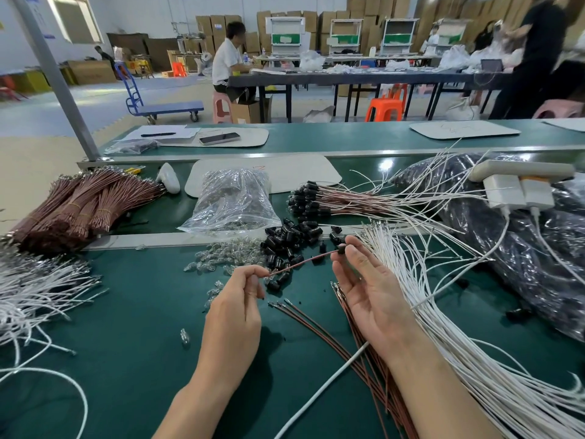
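Head view: L hand (235, 307) pinches brown wire (300, 263) taut; R hand (367, 293) pinches black cap (341, 249), prob. seating it. Spare caps (285, 242) heaped near.

Bare left hand (235, 307), bare right hand (375, 299), slender fingers (364, 259), forearms (443, 391) uncovered to the frame's edge

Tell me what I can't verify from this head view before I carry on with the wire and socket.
- Wire's seating in the black socket: head view, covered by fingertips of the right hand.
- Near end of the brown wire: head view, hidden in the pinch of the left hand.
- White wire bundle: head view, cut off by the right and bottom edges.
- Clear bag: head view, contents too small, glare on the plastic.
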The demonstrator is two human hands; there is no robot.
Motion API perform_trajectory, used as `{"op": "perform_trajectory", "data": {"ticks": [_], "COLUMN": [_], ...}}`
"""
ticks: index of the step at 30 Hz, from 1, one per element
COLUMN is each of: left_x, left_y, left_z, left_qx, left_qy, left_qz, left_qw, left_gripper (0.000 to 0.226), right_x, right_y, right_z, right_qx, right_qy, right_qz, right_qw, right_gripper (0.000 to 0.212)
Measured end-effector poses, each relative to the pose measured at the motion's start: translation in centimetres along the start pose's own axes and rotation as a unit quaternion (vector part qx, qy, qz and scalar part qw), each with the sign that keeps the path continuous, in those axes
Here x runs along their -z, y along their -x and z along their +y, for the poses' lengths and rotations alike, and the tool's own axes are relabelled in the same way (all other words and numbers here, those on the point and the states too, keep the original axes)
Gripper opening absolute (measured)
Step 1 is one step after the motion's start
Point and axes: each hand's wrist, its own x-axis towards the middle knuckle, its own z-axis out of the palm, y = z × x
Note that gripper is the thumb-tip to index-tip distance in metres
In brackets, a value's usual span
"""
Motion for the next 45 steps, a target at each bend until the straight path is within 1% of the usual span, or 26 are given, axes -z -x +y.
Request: {"op": "perform_trajectory", "data": {"ticks": [8,15,18,20,22,25,28,30,33,38,43,45], "left_x": [0.0,-0.1,-0.1,-0.1,-0.1,0.0,0.0,0.0,-0.1,0.0,0.0,-0.1], "left_y": [-0.1,0.1,0.1,0.3,0.4,0.3,0.3,0.2,0.2,0.3,0.2,0.2], "left_z": [0.0,0.1,0.4,0.8,0.9,0.8,0.7,0.6,0.7,0.9,0.6,0.5], "left_qx": [-0.002,-0.019,-0.040,-0.062,-0.070,-0.064,-0.065,-0.066,-0.071,-0.081,-0.072,-0.072], "left_qy": [0.007,0.016,0.019,0.012,0.006,0.002,-0.005,-0.007,-0.003,-0.005,-0.015,-0.021], "left_qz": [-0.007,-0.020,-0.030,-0.040,-0.046,-0.039,-0.029,-0.024,-0.020,-0.023,-0.023,-0.023], "left_qw": [1.000,0.999,0.999,0.997,0.996,0.997,0.997,0.998,0.997,0.996,0.997,0.997], "left_gripper": [0.024,0.021,0.019,0.017,0.017,0.018,0.014,0.012,0.012,0.013,0.021,0.020], "right_x": [-0.2,-0.4,-0.5,-0.7,-0.8,-0.8,-0.6,-0.5,-0.6,-0.8,-0.5,-0.4], "right_y": [0.2,0.2,0.4,0.7,0.9,0.8,0.6,0.5,0.7,1.0,0.7,0.6], "right_z": [0.2,1.0,1.7,2.3,2.7,2.1,1.2,1.0,1.4,2.4,1.7,1.5], "right_qx": [-0.018,-0.030,-0.019,-0.014,-0.009,0.006,0.018,0.017,-0.001,-0.036,-0.017,-0.020], "right_qy": [0.023,0.075,0.140,0.207,0.244,0.218,0.175,0.166,0.181,0.206,0.195,0.194], "right_qz": [-0.003,-0.054,-0.088,-0.113,-0.125,-0.102,-0.068,-0.064,-0.080,-0.130,-0.118,-0.121], "right_qw": [1.000,0.995,0.986,0.972,0.962,0.971,0.982,0.984,0.980,0.969,0.974,0.973], "right_gripper": [0.022,0.024,0.026,0.027,0.026,0.026,0.026,0.027,0.028,0.027,0.029,0.029]}}
